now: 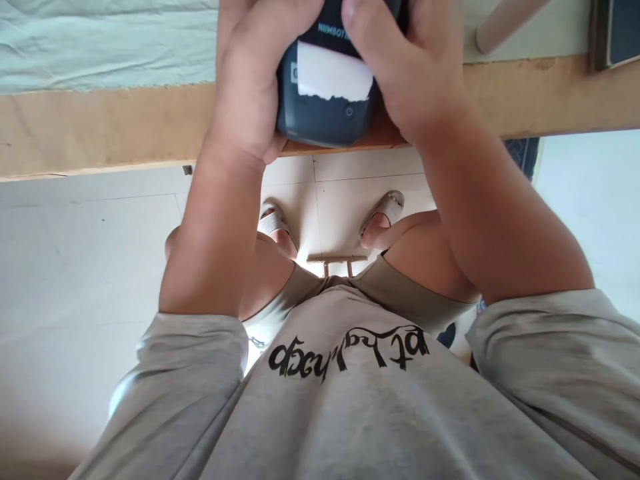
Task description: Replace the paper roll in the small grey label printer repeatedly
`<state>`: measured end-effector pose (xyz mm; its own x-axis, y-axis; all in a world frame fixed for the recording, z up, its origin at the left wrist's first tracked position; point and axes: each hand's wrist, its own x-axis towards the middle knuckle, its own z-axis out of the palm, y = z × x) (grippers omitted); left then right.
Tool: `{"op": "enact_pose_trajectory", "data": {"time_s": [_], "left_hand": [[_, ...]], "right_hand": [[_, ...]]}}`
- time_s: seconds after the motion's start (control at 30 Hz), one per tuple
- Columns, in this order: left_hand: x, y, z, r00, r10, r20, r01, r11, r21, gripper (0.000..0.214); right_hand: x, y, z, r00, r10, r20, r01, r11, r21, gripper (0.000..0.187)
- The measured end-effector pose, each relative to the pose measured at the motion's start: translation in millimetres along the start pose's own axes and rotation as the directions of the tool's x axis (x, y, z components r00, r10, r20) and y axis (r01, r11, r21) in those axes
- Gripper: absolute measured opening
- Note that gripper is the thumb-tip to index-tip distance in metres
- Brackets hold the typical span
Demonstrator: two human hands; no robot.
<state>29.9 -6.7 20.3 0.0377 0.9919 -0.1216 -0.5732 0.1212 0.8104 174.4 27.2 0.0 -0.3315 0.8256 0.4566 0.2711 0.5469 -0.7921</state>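
A dark blue label printer (317, 123), marked NIIMBOT, is at the top centre, over the table's front edge. A white strip of label paper (333, 72) with a ragged torn edge lies across its face, above a power button. My left hand (250, 80) wraps round the printer's left side. On the other side my right hand (407, 77) grips it, with the thumb bent over the top face near the lettering. The far end of the printer and most of my fingers are cut off by the frame or hidden.
A pale green cloth (110, 43) covers the table behind its bare wooden edge (100, 130). At the upper right lie a pale rod (507, 27) and a dark, framed flat object (623, 33). Below are my legs, slippers (393, 205) and the tiled floor (90, 267).
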Motion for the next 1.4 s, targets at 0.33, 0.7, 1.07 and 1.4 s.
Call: {"op": "enact_pose_trajectory", "data": {"time_s": [0.33,0.7,1.07,1.4], "left_hand": [[-3.7,-1.6,-15.5,0.941,0.164,0.296,-0.218,0.963,0.159,0.018],[2.8,9.4,-19.8,0.99,-0.045,0.137,0.027,0.991,0.131,0.034],[1.2,14.5,-17.3,0.994,-0.11,0.007,0.105,0.963,0.247,0.025],[4.1,9.7,-16.5,0.996,-0.062,0.068,0.057,0.995,0.081,0.026]], "right_hand": [[-0.5,9.1,-0.1,0.996,0.003,0.088,0.001,0.999,-0.05,0.06],[3.7,-16.6,-15.1,0.99,-0.023,0.137,0.038,0.993,-0.109,0.046],[-2.6,-16.4,-27.0,0.981,-0.046,0.191,0.077,0.984,-0.159,0.06],[-4.5,-15.3,-18.2,0.996,-0.025,0.084,0.035,0.992,-0.12,0.065]]}}
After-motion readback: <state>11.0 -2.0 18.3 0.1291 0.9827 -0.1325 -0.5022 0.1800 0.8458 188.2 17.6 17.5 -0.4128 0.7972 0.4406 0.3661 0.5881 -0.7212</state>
